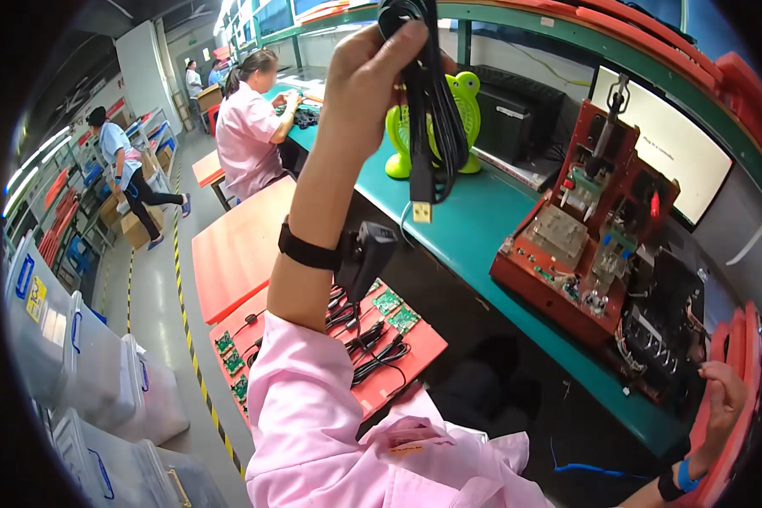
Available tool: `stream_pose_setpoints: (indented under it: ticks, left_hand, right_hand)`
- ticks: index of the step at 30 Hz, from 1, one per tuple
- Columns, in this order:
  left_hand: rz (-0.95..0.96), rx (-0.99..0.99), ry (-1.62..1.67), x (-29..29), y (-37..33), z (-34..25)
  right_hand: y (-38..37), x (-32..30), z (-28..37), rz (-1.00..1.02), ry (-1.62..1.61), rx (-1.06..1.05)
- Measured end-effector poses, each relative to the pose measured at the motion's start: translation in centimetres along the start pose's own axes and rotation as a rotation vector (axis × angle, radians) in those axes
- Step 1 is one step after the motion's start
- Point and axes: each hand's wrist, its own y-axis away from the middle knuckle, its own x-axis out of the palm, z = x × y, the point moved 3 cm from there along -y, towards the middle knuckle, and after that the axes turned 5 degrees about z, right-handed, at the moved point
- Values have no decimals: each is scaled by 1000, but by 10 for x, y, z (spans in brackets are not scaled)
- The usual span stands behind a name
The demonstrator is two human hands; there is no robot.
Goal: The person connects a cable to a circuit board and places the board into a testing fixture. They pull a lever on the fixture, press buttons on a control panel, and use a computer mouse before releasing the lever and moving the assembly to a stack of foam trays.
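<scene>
My left hand (372, 72) is raised at the top middle, closed around a coiled black USB cable (436, 110). The cable's loops hang down, and its plug (422, 212) points downward over the green bench. On the far right, my right hand (724, 402) is beside a stack of red foam sheets (749, 347). Its fingers are bent, and what they may hold does not show. Below my left forearm, a red foam tray (427, 347) carries green circuit boards (404, 319) and black coiled cables (379, 354).
A red test fixture (559, 279) with a lever stands on the green bench (372, 182), before a lit screen (665, 144). A green frog-shaped fan (466, 118) is behind the cable. A co-worker (250, 127) sits farther along; another person (118, 161) walks left. Plastic bins (102, 356) line the aisle.
</scene>
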Motion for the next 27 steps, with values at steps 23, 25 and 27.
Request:
stream_pose_setpoints:
  ticks: [23, 25, 27]
  left_hand:
    - [1133, -175, 165, 134, -186, 42]
    - [812, -217, -49, 120, -193, 51]
    - [640, -235, -161, 109, -192, 54]
  right_hand:
    - [-365, -117, 100, 445, -137, -56]
    - [-391, -135, 104, 308, 37, -182]
    - [-413, -149, 122, 172, 197, -325]
